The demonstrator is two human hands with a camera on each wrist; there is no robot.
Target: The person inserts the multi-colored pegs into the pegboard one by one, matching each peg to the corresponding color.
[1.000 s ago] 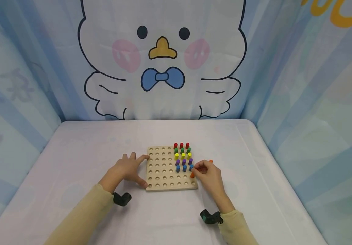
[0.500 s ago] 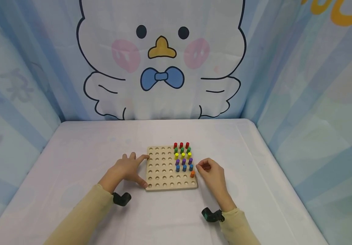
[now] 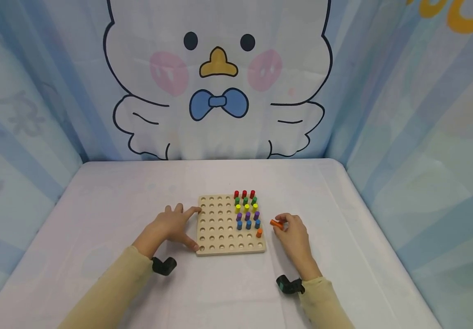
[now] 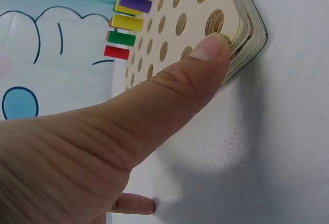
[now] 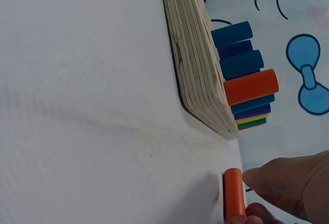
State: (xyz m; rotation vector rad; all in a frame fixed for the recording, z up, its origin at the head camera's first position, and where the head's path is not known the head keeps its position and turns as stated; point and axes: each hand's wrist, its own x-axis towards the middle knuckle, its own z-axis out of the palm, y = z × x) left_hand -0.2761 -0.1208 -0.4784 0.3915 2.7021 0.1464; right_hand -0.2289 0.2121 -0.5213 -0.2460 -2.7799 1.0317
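Observation:
A square wooden pegboard (image 3: 215, 226) lies on the table. On its right side stand rows of three red, green, yellow, purple and blue pegs (image 3: 248, 225). A single orange peg (image 3: 259, 233) stands in the right-hand column, nearer than the blue row. My left hand (image 3: 172, 226) rests at the board's left edge, thumb and index finger spread; its thumb (image 4: 211, 49) presses the near-left corner. Right of the board, my right hand (image 3: 294, 233) pinches another orange peg (image 5: 234, 196), which lies sideways low over the cloth. Part of that peg is hidden by the fingers.
White cloth (image 3: 137, 187) covers the table. Printed curtains (image 3: 217, 137) stand behind it and along both sides. Small black cameras are strapped to the left wrist (image 3: 164, 266) and the right wrist (image 3: 290, 285).
My right hand let go of one orange peg, now standing in the board. It moved right and took hold of another orange peg from the table. My left hand stayed in place.

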